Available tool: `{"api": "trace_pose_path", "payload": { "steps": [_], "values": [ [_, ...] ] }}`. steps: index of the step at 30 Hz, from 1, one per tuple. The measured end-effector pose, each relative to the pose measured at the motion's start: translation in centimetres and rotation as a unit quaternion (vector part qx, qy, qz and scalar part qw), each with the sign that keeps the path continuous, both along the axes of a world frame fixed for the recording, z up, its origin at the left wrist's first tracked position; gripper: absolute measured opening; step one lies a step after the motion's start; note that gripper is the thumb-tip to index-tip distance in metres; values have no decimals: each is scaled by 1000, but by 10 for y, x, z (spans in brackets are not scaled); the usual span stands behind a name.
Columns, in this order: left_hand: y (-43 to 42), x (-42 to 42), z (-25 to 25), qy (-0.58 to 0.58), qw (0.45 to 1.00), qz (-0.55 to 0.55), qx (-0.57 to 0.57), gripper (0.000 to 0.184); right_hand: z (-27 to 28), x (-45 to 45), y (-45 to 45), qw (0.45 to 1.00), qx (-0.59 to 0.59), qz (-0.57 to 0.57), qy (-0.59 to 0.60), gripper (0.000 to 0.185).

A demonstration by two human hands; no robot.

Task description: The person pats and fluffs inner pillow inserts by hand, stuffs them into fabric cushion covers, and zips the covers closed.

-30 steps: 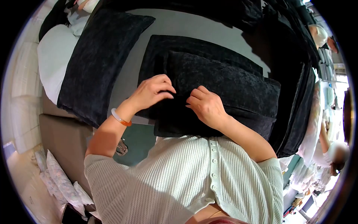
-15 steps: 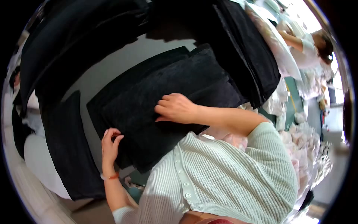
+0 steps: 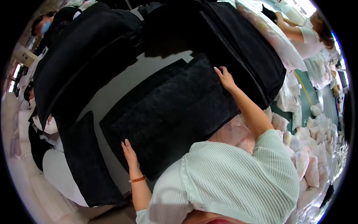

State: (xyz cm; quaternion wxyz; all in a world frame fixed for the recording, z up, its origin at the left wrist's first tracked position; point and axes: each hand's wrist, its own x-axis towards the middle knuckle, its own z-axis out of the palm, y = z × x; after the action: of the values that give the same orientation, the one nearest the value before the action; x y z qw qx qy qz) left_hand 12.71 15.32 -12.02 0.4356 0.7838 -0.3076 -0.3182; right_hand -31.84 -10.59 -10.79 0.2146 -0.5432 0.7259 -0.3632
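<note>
A grey counter (image 3: 126, 80) spreads under the work, its bare surface showing as a curved band between dark heaps and the black cloth (image 3: 175, 112) at the middle. The cloth lies flat at the near side of the counter, in front of the person, a second layer edging out along its far left side. The left hand (image 3: 129, 155), with a bracelet (image 3: 138, 179) at the wrist, lies open at the cloth's left edge, fingers straight. The right hand (image 3: 225, 79) is at the far right corner, also open, thumb and fingers apart and loosely bent.

To the left, a narrow black cushion (image 3: 87, 158) lies along the counter, with a white cushion (image 3: 61, 177) showing beyond its outer side. A tall black pile (image 3: 85, 48) rises at the far left, and a layered black stack (image 3: 246, 48) stands to the right, with a pale patterned pillow (image 3: 272, 35) against its outer side.

Around the counter the room is crowded. A masked person (image 3: 44, 28) is beyond the pile, and another person in a white top (image 3: 307, 37) works at the upper right. Below them, a green floor with a yellow line (image 3: 302, 87) runs past heaped plastic-wrapped bundles (image 3: 311, 168), white and pinkish.
</note>
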Motion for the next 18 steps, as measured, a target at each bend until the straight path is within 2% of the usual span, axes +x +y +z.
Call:
{"api": "trace_pose_path", "payload": {
  "steps": [1, 2, 3, 4, 5, 6, 7, 8, 10, 11, 12, 13, 14, 15, 16, 17, 18],
  "values": [
    [-4, -3, 4, 48, 998, 32, -3, 79, 3, 1, -2, 1000, -3, 2, -5, 44],
    [-5, -4, 9, 95, 993, 63, -5, 80, 7, -2, -1, 984, 106, 35, -139, 43],
    [-7, -3, 24, 96, 992, 62, -47, 78, 22, 0, -2, 938, 210, 70, -267, 42],
    [-9, -1, 40, 96, 989, 62, -92, 76, 35, 0, -7, 938, 205, 78, -268, 42],
    [-9, 12, 46, 49, 989, 64, -128, 69, 44, -2, -10, 936, 79, 109, -324, 40],
    [-9, 6, 77, 62, 971, 57, -226, 61, 56, 0, -10, 916, -43, 137, -375, 39],
    [-12, 16, 83, 6, 946, 99, -307, 57, 79, 4, -6, 890, -107, 132, -424, 39],
    [-13, 12, 110, 104, 909, 60, -399, 52, 106, 7, 2, 857, -169, 125, -471, 38],
    [-11, 38, 106, 216, 828, 83, -511, 50, 140, 10, 21, 779, -135, 84, -606, 43],
    [-4, 58, 86, 211, 828, 86, -512, 50, 139, 9, 28, 759, -134, 25, -636, 46],
    [9, 81, 53, 262, 810, -23, -524, 50, 111, -14, 28, 754, -68, 90, -647, 49],
    [15, 87, 41, 286, 797, -77, -526, 52, 98, -31, 20, 738, -11, 254, -625, 49],
    [20, 93, 29, 309, 783, -130, -524, 53, 79, -38, 17, 753, 55, 303, -582, 49],
    [21, 92, 25, 260, 863, -143, -410, 54, 60, -45, 13, 761, 115, 357, -529, 50],
    [20, 81, 34, 206, 924, -154, -282, 55, 46, -42, 23, 812, 184, 297, -467, 51],
    [25, 60, 41, 208, 970, -42, -121, 57, 35, -39, 30, 846, 298, 183, -403, 52],
    [19, 31, 59, 199, 976, 70, 41, 59, 26, -32, 34, 865, 312, 188, -344, 58]
  ]
}}
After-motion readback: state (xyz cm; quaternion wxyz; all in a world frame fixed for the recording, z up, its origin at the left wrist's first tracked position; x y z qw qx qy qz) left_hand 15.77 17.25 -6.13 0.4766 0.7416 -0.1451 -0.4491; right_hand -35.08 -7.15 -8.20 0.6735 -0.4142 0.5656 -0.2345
